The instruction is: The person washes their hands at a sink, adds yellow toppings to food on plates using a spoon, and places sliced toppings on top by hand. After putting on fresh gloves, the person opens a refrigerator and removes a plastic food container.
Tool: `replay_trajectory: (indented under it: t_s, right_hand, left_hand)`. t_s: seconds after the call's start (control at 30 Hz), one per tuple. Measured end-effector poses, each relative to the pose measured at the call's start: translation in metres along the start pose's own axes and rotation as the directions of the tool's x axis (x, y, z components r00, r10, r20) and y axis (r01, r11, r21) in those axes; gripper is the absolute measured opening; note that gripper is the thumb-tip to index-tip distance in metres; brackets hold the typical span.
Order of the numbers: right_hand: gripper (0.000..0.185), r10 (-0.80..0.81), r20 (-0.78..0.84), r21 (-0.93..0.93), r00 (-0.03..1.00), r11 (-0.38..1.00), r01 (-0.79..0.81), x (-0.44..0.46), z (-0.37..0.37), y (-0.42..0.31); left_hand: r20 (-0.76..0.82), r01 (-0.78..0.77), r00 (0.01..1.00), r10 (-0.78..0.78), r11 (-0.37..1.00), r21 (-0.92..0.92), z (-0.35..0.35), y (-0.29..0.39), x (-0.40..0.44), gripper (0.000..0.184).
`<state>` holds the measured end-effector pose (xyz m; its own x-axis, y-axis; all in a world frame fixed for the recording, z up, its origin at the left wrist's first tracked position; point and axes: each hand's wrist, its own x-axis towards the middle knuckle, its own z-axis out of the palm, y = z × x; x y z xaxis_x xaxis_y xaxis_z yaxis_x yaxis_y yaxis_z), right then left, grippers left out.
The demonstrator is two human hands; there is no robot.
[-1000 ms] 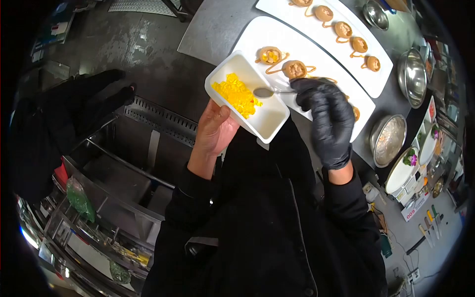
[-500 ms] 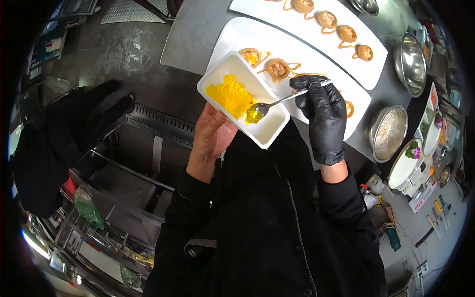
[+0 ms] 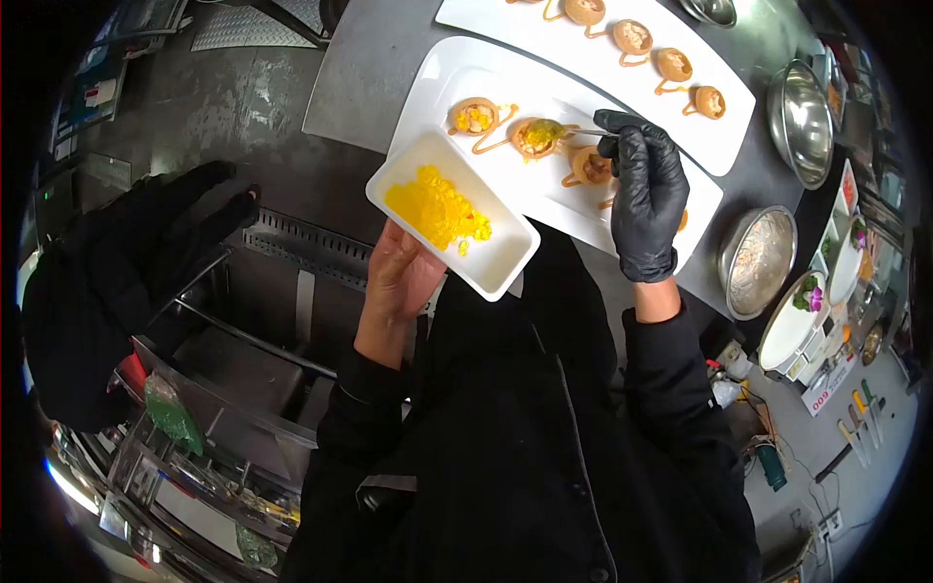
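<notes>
Tipping the spoon too sharply could drop yellow bits past the round shell beneath it onto the white plate; the gloved right hand pinches the spoon, curled nearly closed, while the bare left hand, partly hidden, holds the white tub by the plate's edge

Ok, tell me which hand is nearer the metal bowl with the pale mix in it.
Right. The right hand is over the nearer white plate, clear of the metal bowl; the left hand is farther across, holding the white tub.
</notes>
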<state>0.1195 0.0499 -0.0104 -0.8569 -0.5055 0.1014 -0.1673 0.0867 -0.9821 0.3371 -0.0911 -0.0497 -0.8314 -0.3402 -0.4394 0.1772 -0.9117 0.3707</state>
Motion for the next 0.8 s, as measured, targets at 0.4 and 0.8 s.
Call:
replay_trajectory:
  t_s: [0.4,0.8]
  right_hand:
    - [0.013,0.11,0.123,0.089,0.986,0.989,-0.122,-0.035,-0.007,-0.067]
    - [0.015,0.118,0.088,0.153,0.989,0.98,-0.131,-0.06,-0.016,-0.065]
  left_hand:
    - [0.044,0.025,0.999,-0.026,0.999,0.019,0.025,-0.006,0.007,0.065]
    - [0.062,0.104,0.99,-0.126,0.955,0.278,0.032,-0.021,0.01,0.094]
